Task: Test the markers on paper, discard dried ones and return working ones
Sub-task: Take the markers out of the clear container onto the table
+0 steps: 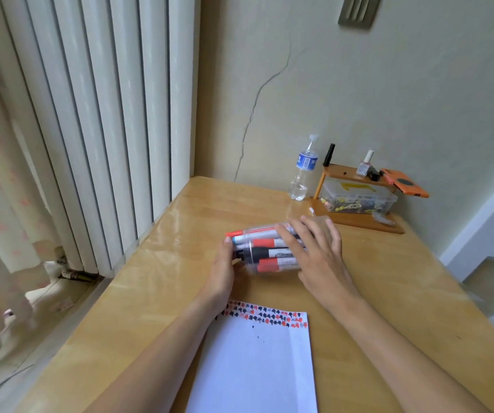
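A clear plastic cup [317,223] lies tipped on its side on the wooden table [156,293], its mouth to the left, with several red, black and blue markers [265,253] sticking out of it. My right hand [318,254] grips the cup from above, fingers curved over its wall. At the cup's mouth my left hand [225,274] touches the marker ends with its fingers. A white sheet of paper [254,365] with rows of red and black marks along its top edge lies in front of me, below both hands.
At the back of the table stand a water bottle [304,171] and a small wooden shelf [356,201] holding a clear box, a nail polish bottle and an orange phone. A white radiator [90,114] runs along the left edge. The table's right edge drops to the floor.
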Demonstrator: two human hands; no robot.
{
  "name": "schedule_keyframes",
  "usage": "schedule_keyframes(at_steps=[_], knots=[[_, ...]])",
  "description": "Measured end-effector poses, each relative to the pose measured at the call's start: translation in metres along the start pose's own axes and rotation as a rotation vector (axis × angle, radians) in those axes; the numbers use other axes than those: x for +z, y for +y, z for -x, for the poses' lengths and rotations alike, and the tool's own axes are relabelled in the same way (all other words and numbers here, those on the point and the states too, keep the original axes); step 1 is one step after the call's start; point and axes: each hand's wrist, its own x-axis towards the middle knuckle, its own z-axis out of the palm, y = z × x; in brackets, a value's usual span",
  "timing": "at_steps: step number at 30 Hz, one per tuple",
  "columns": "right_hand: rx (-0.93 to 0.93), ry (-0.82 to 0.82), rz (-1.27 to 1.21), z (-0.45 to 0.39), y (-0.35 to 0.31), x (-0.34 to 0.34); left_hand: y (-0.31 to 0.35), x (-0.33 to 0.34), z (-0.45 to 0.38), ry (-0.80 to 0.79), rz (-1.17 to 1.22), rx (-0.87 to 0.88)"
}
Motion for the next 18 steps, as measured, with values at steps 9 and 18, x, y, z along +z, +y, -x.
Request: schedule_keyframes(at_steps=[9,18], knots=[[0.007,0.001,-0.032,0.008,0.001,0.005,-0.001,0.004,0.002,0.074,-0.074,0.138],[0.166,0.023,-0.169,0.036,-0.004,0.025,-0.005,0.010,0.002,0.034,-0.197,0.236]])
